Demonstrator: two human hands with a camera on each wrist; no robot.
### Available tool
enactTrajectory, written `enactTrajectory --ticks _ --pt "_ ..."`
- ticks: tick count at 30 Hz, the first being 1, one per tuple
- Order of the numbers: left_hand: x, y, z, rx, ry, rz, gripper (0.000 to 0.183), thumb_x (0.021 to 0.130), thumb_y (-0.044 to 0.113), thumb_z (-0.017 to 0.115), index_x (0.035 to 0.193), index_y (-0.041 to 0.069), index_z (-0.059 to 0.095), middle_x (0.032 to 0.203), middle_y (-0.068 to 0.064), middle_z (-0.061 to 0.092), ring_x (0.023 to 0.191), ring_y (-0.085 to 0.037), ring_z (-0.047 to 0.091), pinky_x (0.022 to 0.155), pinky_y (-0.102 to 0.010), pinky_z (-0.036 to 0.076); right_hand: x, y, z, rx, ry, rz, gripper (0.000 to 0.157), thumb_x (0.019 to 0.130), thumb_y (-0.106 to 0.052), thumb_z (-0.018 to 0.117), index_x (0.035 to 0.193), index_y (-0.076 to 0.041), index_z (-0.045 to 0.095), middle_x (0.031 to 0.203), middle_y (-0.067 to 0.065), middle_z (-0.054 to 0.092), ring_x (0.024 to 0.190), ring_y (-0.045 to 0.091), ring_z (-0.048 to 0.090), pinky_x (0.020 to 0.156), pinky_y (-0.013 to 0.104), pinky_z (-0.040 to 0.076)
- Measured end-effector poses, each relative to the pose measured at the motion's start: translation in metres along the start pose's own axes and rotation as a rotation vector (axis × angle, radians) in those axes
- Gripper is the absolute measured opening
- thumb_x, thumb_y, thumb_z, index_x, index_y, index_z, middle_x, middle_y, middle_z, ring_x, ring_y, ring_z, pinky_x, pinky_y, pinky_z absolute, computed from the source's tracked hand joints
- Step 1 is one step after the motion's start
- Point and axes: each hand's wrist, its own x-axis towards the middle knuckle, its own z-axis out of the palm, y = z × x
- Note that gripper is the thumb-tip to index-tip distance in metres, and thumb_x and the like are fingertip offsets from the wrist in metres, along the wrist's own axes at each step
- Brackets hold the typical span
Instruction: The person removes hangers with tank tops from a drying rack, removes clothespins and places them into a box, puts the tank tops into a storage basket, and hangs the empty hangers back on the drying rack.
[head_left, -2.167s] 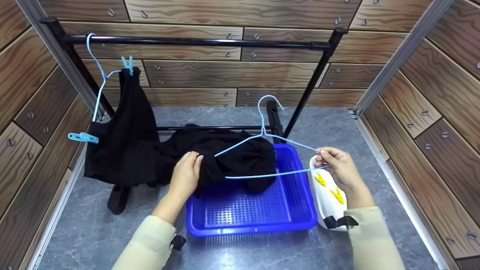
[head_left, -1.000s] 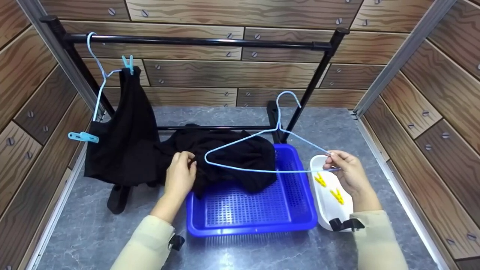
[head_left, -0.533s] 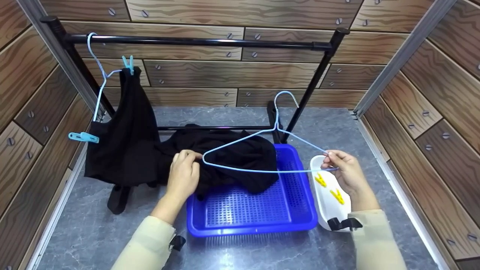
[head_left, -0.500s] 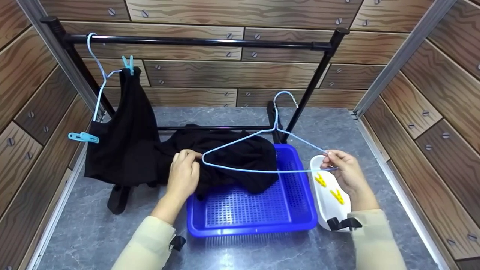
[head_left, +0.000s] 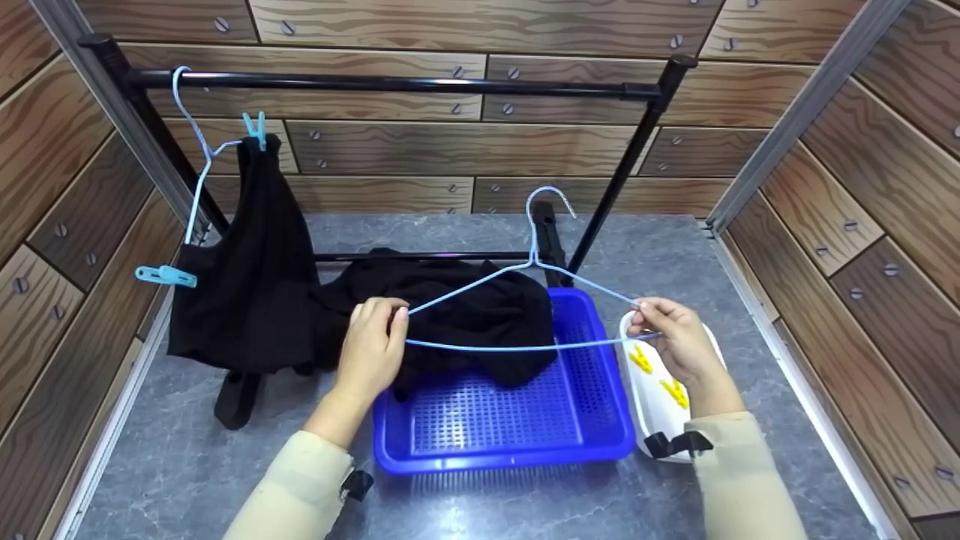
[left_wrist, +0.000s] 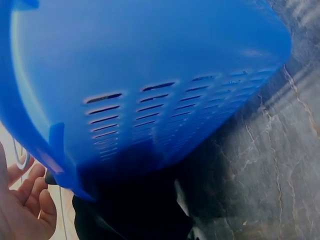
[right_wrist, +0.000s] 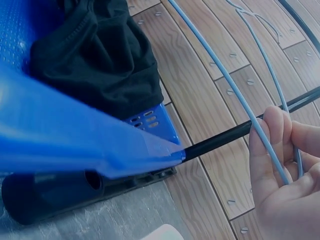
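A light-blue wire hanger (head_left: 480, 349) is held up between both hands, hook upward, over the blue basket (head_left: 495, 463). My left hand (head_left: 371, 341) grips its left corner, thumb near the upper arm; the fingers hide that corner. At the other end, my right hand (head_left: 675, 341) pinches the hanger's right corner. In the right wrist view, the wire (right_wrist: 220, 67) runs between thumb and fingers. Black cloth (head_left: 465, 292) lies bunched over the basket's back, below the hanger. Beside it, a black garment (head_left: 247, 300) hangs from another blue hanger (head_left: 196, 202) with light-blue clothespins (head_left: 166, 275).
A black clothes rack (head_left: 420, 82) stands behind, with a low crossbar and feet on the grey marbled floor (head_left: 300, 457). Right of the basket is a white tray (head_left: 652, 409) with yellow clothespins (head_left: 674, 392). Wood-patterned walls (head_left: 382, 150) enclose three sides.
The left hand moved off the hanger's left corner and back onto it, so the corner is covered again. The hanger shifted right, then back left with the right hand.
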Motion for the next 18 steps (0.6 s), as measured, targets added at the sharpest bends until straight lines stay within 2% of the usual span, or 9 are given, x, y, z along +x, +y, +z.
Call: enactTrajectory --ticks 9,14,18 --pt "0.003 0.007 0.002 0.000 -0.062 0.051 0.023 0.104 0.022 0.051 0.108 0.007 0.069 0.103 -0.006 0.070 0.096 -0.028 0.062 0.086 -0.044 0.047 0.005 0.002 0.013 -0.017 -0.023 0.021 0.025 0.102 -0.001 0.051 0.091 -0.008 0.073 0.076 0.002 0.066 0.065 0.012 0.067 0.067 0.026 0.056" --pt "0.002 0.007 0.003 0.015 -0.100 0.055 0.019 0.103 0.021 0.054 0.108 0.009 0.068 0.096 -0.002 0.070 0.091 -0.026 0.063 0.082 -0.044 0.049 0.008 0.004 0.021 -0.023 -0.055 0.029 0.026 0.102 -0.001 0.050 0.092 -0.008 0.072 0.077 0.002 0.066 0.066 0.012 0.067 0.068 0.025 0.055" --pt "0.002 0.005 0.003 0.007 -0.104 0.050 0.014 0.102 0.019 0.057 0.105 0.009 0.067 0.089 0.000 0.067 0.088 -0.024 0.064 0.080 -0.045 0.050 0.009 0.005 0.026 -0.028 -0.064 0.027 0.025 0.102 0.000 0.050 0.093 -0.008 0.072 0.077 0.002 0.066 0.067 0.012 0.067 0.067 0.024 0.055"
